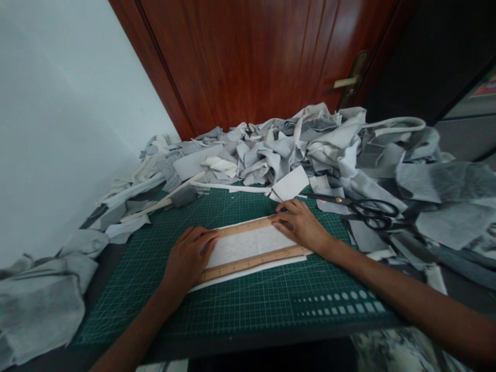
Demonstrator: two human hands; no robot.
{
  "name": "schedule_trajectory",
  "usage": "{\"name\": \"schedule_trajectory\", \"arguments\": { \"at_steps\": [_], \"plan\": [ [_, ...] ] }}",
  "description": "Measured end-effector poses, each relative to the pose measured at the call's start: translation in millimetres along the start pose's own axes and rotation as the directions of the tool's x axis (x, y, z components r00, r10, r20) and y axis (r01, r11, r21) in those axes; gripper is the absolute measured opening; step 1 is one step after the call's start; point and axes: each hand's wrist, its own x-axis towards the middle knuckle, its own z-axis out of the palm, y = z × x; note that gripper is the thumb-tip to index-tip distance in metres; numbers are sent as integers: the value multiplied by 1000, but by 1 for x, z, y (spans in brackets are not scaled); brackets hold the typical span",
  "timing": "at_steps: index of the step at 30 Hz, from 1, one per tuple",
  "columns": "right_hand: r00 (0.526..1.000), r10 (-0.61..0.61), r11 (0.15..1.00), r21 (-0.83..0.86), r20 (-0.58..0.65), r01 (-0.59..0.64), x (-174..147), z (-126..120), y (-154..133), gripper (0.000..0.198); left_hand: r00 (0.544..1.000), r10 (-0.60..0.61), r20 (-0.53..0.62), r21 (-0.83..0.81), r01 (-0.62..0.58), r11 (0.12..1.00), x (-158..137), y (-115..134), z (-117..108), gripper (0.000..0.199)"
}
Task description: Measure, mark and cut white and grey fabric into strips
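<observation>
A white fabric strip (246, 245) lies on the green cutting mat (248, 311). Along its far and near sides run two tan ruler-like bands (251, 262) with tick marks; whether they are one frame or two rulers I cannot tell. My left hand (189, 256) grips the left end, fingertips bent onto the far band and thumb towards the fabric. My right hand (296, 223) holds the far band near its right end, fingers curled over the edge. A little white fabric shows beyond the near band. The bands' left ends are hidden under my left hand.
Black-handled scissors (374, 211) lie right of my right hand, blades pointing left. Grey and white fabric scraps (267, 155) are heaped along the back, with more at the left (42, 305) and right (457, 222). A wooden door (248, 62) stands behind the table.
</observation>
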Motion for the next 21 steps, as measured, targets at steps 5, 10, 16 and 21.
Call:
{"name": "schedule_trajectory", "arguments": {
  "at_steps": [5, 10, 16, 21],
  "plan": [
    [999, 42, 999, -4, 26, -42, 1, 2, 0, 15, 1000, -26, -11, 22, 26, 999, 2, -2, 2, 31],
    [994, 99, 995, -17, 41, -98, 3, 1, -3, 18, 998, -56, -5, 31, 56, 998, 7, -5, 5, 31],
    [990, 129, 991, -36, 64, -127, 5, -4, -6, 19, 999, -31, 12, -30, 31, 999, 11, -12, 7, 28],
    [989, 128, 991, -33, 77, -126, 6, -4, -4, 17, 1000, -13, 13, -28, 13, 1000, 15, -13, 8, 28]
  ]
}}
